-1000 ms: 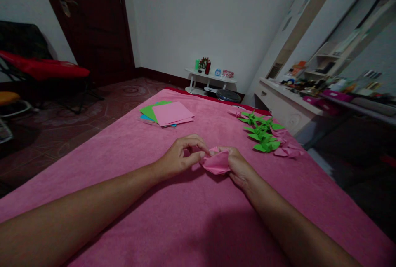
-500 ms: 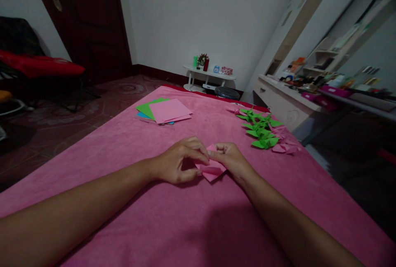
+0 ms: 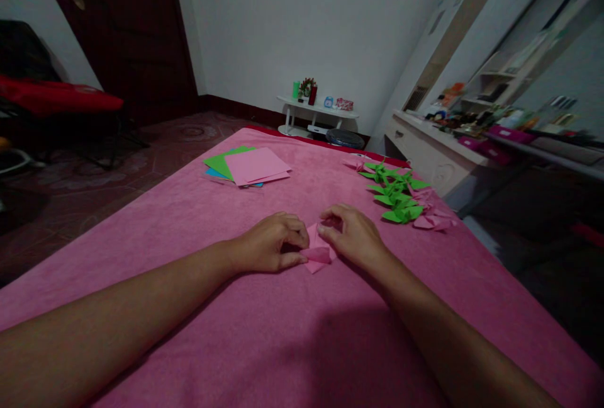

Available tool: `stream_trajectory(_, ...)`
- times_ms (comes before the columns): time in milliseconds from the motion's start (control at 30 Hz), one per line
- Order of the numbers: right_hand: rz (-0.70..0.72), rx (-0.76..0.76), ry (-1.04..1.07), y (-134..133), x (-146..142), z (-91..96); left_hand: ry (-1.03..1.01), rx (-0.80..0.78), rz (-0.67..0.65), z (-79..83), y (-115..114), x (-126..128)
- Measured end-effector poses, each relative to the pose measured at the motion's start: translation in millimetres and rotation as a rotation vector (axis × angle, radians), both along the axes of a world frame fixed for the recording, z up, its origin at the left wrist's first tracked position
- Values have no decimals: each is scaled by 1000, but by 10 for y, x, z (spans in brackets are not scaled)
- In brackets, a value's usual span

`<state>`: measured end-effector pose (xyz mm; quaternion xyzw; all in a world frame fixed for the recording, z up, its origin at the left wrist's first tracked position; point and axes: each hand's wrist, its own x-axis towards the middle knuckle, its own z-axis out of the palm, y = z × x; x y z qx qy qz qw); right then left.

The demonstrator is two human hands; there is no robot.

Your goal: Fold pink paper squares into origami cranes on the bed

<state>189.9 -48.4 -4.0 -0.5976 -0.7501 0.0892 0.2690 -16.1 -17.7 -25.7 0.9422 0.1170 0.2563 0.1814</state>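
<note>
touching pink paper [image 3: 317, 255], hands [image 3: 271, 244] [image 3: 353, 235] hiding edges

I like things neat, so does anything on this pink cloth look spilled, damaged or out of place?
Nothing visibly spilled or damaged. Only the square sheets look slightly askew, fanned at different angles on the cloth beyond your left hand; the green folded pieces just sit close together.

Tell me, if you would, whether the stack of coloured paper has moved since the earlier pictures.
No. Against the far left corner of the pink cloth, the paper stack keeps its place; the slight shift is the whole view's.
</note>
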Motion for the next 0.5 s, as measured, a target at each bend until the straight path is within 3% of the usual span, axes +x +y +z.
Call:
stream_trajectory(67, 75, -78, 5, -37, 78, 156, 0, -37, 6, -1, -5, 9)
stream_trajectory(167, 327, -489, 9, -115, 136, 335, -13, -95, 15, -3, -4, 13)
stream_trajectory(200, 352, -541, 4, -139, 136, 364, -19, -116, 17, -6, -2, 13)
stream_trajectory(500, 324, -385, -213, -140, 55, 213, -45, -203, 29, -33, 17, 4)
